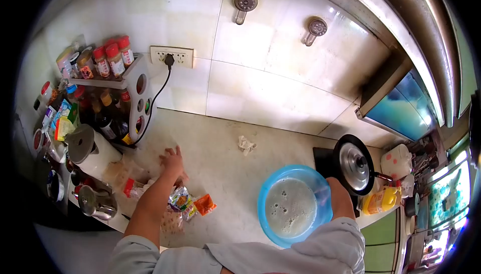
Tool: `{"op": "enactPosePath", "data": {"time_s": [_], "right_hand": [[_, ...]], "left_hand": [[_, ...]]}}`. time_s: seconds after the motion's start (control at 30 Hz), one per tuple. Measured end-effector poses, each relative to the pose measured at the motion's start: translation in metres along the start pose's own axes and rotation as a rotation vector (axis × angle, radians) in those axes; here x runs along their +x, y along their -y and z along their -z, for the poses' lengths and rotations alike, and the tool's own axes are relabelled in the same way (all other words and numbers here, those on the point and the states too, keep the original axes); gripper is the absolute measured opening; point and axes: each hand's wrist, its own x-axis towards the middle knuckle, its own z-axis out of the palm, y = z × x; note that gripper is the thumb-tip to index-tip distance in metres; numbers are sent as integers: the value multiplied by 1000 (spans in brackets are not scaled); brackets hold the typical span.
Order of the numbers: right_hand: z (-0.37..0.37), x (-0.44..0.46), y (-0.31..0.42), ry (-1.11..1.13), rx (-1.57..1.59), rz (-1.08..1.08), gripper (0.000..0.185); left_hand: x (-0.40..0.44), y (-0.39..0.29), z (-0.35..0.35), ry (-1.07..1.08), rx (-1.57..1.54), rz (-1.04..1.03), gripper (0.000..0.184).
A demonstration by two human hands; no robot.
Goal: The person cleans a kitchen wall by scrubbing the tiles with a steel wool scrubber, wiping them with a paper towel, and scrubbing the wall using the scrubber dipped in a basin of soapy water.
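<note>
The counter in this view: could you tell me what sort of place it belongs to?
Most likely a home kitchen: a lidded pan sits at the right, a rack at the left holds seasoning jars and bottles, and a bottle of yellow liquid stands near the pan.

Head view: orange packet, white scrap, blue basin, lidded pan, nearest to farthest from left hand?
From the left hand:
1. Orange packet, right, nearer the person
2. White scrap, right, nearer the wall
3. Blue basin, farther right
4. Lidded pan, far right

Blue basin [324,201] of cloudy, bubbly water [290,208].
</note>
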Motion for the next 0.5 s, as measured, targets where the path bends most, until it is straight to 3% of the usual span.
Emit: {"op": "enactPosePath", "data": {"time_s": [0.17, 0.23, 0.27, 0.3, 0.33, 0.37, 0.4, 0.43, 0.5], "right_hand": [[16, 10, 10, -52, 222, 78, 20], [45, 13, 28, -167, 536, 248, 19], [65, -83, 66, -371, 1040, 608, 29], [71, -88, 71, -368, 982, 553, 39], [88, -93, 76, -484, 1002, 774, 31], [123, -110, 103, -1117, 671, 991, 29], [122, -124, 112, -1027, 910, 957, 19], [132, -182, 138, -1283, 782, 1128, 21], [153, -265, 186, -1624, 820, 1310, 28]], "left_hand": [[3, -6, -7, 13, -20, 11, 119], [1, -4, -8, 14, -26, 0, 120], [0, -3, -4, 7, -27, -16, 121], [-5, -4, 3, 7, -27, -16, 121], [-14, -5, 13, 35, -23, -20, 121], [-19, -3, 18, 63, -14, -24, 121], [-16, -4, 16, 63, -14, -24, 121], [-11, -5, 13, 62, -4, -19, 121], [-10, -6, 10, 65, 1, -14, 122]]}}
